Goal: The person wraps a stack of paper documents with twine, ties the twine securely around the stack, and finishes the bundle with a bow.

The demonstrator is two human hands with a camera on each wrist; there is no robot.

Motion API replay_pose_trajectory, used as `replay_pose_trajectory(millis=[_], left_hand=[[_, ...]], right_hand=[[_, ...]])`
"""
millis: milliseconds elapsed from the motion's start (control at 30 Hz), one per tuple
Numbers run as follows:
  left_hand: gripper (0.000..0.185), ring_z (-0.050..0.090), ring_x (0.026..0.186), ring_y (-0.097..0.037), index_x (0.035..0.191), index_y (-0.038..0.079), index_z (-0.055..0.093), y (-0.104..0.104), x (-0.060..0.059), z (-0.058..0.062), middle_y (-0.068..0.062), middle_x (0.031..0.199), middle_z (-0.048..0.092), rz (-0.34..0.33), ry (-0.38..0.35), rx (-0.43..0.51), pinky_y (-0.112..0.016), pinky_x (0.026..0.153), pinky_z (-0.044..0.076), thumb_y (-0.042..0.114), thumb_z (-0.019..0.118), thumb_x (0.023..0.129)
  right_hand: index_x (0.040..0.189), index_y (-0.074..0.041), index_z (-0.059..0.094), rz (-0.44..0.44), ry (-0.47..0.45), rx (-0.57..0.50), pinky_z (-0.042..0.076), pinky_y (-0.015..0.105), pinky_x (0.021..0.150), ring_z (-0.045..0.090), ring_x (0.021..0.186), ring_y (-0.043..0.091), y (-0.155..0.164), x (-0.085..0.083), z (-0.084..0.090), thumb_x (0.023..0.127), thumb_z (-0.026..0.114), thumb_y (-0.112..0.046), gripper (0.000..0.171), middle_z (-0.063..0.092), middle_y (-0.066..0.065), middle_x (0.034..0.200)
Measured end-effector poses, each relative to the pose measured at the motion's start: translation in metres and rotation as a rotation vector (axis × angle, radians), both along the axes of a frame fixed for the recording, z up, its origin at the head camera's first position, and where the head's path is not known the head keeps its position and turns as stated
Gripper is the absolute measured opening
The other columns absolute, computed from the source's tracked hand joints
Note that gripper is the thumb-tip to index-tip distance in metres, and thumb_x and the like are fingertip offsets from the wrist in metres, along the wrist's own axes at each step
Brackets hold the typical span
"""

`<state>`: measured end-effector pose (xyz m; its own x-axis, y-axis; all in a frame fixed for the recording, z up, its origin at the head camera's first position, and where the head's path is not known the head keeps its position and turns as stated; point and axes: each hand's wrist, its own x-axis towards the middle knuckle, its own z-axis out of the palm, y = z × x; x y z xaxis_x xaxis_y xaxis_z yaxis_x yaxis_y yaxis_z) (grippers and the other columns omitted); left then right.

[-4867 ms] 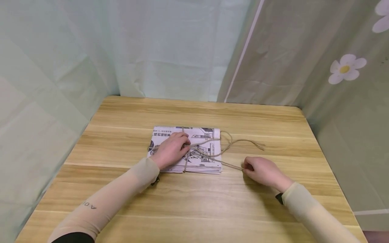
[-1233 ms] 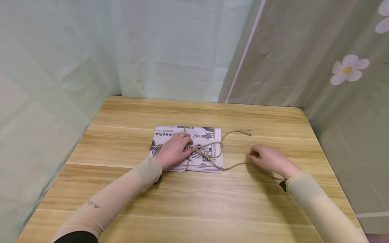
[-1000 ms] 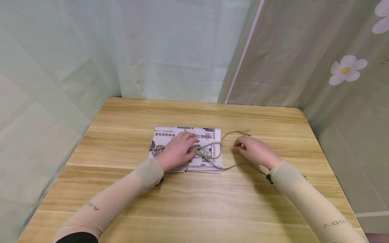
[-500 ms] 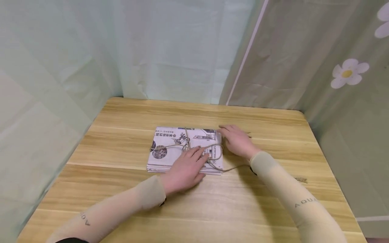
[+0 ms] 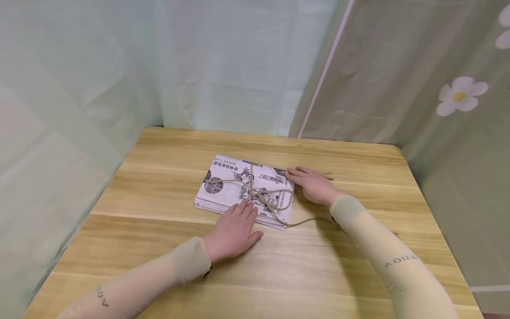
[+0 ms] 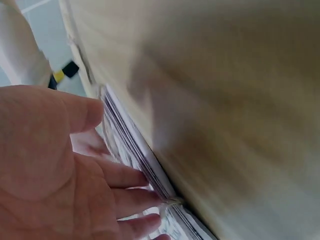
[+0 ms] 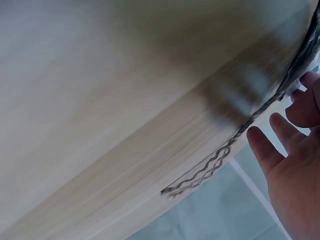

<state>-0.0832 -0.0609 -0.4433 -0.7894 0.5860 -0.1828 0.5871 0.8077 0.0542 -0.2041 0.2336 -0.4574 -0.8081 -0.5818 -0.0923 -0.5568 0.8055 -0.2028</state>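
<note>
A stack of folded newspapers (image 5: 225,195) lies slightly askew on the table, bound crosswise with brown twine (image 5: 252,177). On its top, right of the middle, the twine is tied in a knot with loops. My left hand (image 5: 233,230) has its fingers straight against the near edge of the stack; in the left wrist view the fingers of this left hand (image 6: 55,170) reach over the layered paper edge. At the right far corner, my right hand (image 5: 316,186) touches the stack with extended fingers. In the right wrist view, a frayed twine tail (image 7: 220,160) passes beside the fingers.
A wooden table (image 5: 159,261) carries everything. One loose twine tail (image 5: 307,220) runs right beneath my right forearm, and a frayed end (image 5: 328,175) shows behind the right hand. Curtains (image 5: 239,66) hang at the table's back and sides.
The right hand has let go of the twine tail and moved to the stack's right corner. The left hand has shifted from the knot to the near edge. The stack has turned clockwise.
</note>
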Motion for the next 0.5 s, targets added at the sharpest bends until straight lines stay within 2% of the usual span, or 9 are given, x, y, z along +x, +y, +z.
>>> replay_pose_trajectory(millis=[133, 367, 500], left_hand=[[0.068, 0.029, 0.149, -0.039, 0.151, -0.003, 0.045, -0.005, -0.014, 0.001, -0.021, 0.158, 0.040, 0.006, 0.028, 0.029, -0.051, 0.121, 0.025, 0.049, 0.042, 0.108], [0.060, 0.033, 0.146, -0.043, 0.147, -0.002, 0.051, -0.013, -0.036, 0.003, -0.019, 0.155, 0.044, 0.012, 0.060, 0.060, -0.054, 0.120, 0.025, 0.044, 0.040, 0.109], [0.064, 0.033, 0.146, -0.045, 0.145, -0.003, 0.052, -0.014, -0.045, 0.003, -0.021, 0.154, 0.046, 0.026, 0.071, 0.052, -0.055, 0.120, 0.025, 0.048, 0.039, 0.109]], right_hand=[[0.156, -0.014, 0.043, 0.024, 0.030, -0.012, 0.027, 0.061, 0.117, 0.028, 0.149, 0.041, 0.010, 0.007, 0.000, 0.090, 0.040, 0.013, 0.071, 0.034, 0.008, 0.164], [0.155, -0.016, 0.045, 0.034, 0.054, -0.010, 0.030, 0.067, 0.113, 0.029, 0.149, 0.041, 0.022, 0.024, 0.000, 0.096, 0.040, 0.010, 0.065, 0.032, 0.008, 0.165], [0.153, -0.014, 0.049, 0.074, 0.086, 0.004, 0.034, 0.065, 0.111, 0.031, 0.148, 0.042, 0.022, 0.035, 0.001, 0.089, 0.044, 0.013, 0.069, 0.033, 0.011, 0.164]])
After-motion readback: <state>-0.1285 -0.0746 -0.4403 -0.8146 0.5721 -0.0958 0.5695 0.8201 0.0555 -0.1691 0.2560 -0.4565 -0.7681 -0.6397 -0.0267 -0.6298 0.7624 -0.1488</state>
